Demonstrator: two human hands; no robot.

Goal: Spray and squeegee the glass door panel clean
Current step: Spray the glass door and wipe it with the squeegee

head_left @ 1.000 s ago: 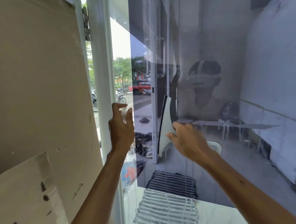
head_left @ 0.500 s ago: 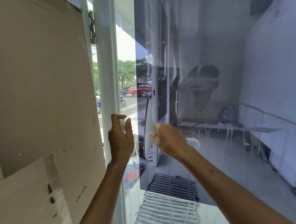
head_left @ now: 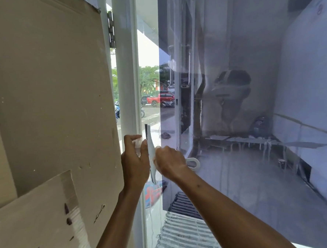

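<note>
Squeegee in right hand, left hand alongside

A large cardboard sheet stands to the left of the left hand. A striped mat lies below the right hand. Above both hands, outside, a red truck is parked.

Squeegee in right hand, on glass

Left of the white door frame, cardboard sheeting is standing; beyond the frame a red pickup is sitting in daylight.
</note>
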